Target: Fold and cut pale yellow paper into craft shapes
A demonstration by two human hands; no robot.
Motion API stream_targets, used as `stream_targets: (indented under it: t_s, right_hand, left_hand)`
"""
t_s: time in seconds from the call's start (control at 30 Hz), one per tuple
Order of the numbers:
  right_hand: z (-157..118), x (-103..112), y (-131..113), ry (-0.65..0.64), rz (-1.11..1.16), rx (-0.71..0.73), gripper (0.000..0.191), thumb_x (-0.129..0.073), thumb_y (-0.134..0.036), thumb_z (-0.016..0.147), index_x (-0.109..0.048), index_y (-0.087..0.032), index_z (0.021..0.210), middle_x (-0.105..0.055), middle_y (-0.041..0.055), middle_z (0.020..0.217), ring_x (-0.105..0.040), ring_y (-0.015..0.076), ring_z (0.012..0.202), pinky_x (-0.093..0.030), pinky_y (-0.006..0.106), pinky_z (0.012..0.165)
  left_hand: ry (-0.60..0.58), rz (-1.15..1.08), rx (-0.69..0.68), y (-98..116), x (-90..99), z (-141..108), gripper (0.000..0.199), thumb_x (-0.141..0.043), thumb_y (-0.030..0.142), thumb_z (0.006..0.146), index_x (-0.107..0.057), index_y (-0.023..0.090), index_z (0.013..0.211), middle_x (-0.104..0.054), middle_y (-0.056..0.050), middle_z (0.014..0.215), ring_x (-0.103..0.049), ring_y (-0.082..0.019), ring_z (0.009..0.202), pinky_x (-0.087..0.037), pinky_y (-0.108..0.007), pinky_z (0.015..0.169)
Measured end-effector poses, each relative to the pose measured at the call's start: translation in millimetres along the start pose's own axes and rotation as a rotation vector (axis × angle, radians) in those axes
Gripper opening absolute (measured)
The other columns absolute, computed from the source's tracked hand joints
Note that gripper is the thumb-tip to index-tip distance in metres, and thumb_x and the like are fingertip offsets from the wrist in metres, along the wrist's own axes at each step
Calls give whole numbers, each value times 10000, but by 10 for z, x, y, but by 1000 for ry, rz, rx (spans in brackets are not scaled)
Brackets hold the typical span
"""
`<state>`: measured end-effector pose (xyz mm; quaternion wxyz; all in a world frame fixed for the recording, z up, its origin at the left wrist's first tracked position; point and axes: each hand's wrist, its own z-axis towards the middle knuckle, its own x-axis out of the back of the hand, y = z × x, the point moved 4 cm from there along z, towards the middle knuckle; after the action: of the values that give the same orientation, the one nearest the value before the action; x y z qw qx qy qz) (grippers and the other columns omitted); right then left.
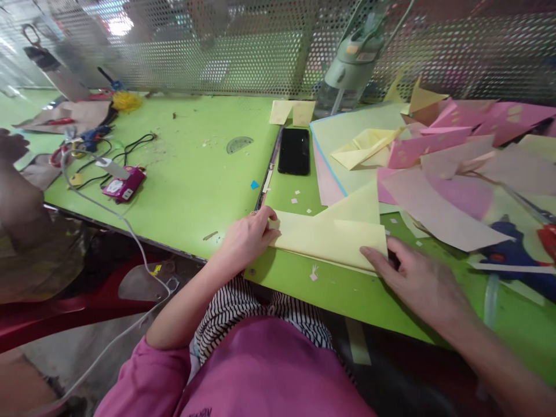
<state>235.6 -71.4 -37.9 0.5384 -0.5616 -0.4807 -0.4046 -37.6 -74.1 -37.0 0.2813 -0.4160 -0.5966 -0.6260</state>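
Here I hold the folded pale-yellow paper strip (325,238) sideways, left hand (254,234) pinched on one end, half-curled right hand (414,281) clasping the other.

The phone (294,152) is black, the counter (186,162) under it bright green. In front of the phone, the folded paper (328,236) is plain pale yellow. Right of the phone, a pale green sheet (332,132) shows a blue edge; farther right, pink pieces (508,119) bear cream patches. Left of the phone lie a blue scrap (254,185), a white-labelled magenta box (125,185) and a bright yellow tuft (127,102). The shirt (269,370) is pink; the trousers (223,313) are striped black and white.
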Motion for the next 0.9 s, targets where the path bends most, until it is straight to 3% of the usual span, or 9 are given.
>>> stream_targets:
  t_s: [0.37, 0.53, 0.67, 0.9]
  right_hand:
    - [-16, 20, -1, 12, 33, 45, 737, -41, -919, 715, -387, -272, 655, -484, 31, 484, -468, 207, 457, -316, 321, 498]
    - [-25, -34, 37, 87, 25, 142, 511, -225, -698, 895, -401, -262, 695, -524, 33, 542, -493, 205, 495, -302, 305, 502]
    - [-87, -41, 24, 164, 17, 199, 361, -333, -513, 934, -371, -256, 683, -531, 21, 577, -505, 189, 530, -301, 292, 515]
    - [-208, -19, 5, 179, 17, 222, 333, -393, -422, 961, -362, -251, 677, -570, 20, 655, -536, 168, 596, -363, 280, 550]
  left_hand:
    - [20, 8, 19, -1, 6, 22, 148, -543, 241, 911, -546, 189, 1050, -693, -16, 901, -626, -175, 790, -412, -268, 627]
    - [36, 66, 23, 44, -26, -2, 135, -496, 210, 920, -542, 192, 1046, -680, -27, 905, -634, -177, 793, -421, -261, 619]
    - [87, 91, 2, 45, -57, -43, 106, -483, 218, 936, -552, 201, 1015, -667, -34, 885, -633, -182, 782, -422, -262, 616]
    - [97, 74, -43, 27, -84, -87, 105, -495, 271, 957, -567, 205, 997, -652, -27, 860, -622, -186, 752, -434, -273, 614]
